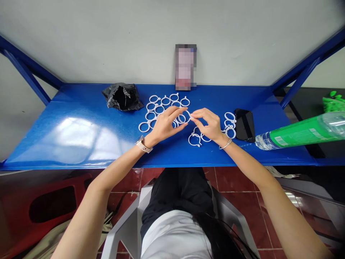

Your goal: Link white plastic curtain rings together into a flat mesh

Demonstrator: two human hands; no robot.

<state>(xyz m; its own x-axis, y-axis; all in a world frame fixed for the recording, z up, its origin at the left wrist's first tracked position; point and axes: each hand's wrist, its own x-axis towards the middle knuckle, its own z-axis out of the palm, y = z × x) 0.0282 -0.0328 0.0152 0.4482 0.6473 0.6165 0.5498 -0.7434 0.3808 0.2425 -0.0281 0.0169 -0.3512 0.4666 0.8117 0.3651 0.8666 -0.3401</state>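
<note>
Above the blue table, a white plastic ring (184, 117) with a small tab is between my two hands. My left hand (167, 124) spans it, index finger at its top edge and thumb at its bottom edge. The thumb and index finger of my right hand (207, 122) pinch its right side at the tab. Many like rings (150, 116) lie in rows under and beyond my left hand, some hidden by it. Several more rings (194, 139) lie below my right hand, one with its ends apart. Another small group of rings (230, 116) overlaps to the right of my right wrist.
A crumpled black plastic bag (122, 97) lies open at the back left. A blurred-out phone (185, 68) leans against the wall. A dark phone (244, 125) lies at right, beside a bottle with a green label (302, 133). Blue frame bars (302, 82) rise at both sides.
</note>
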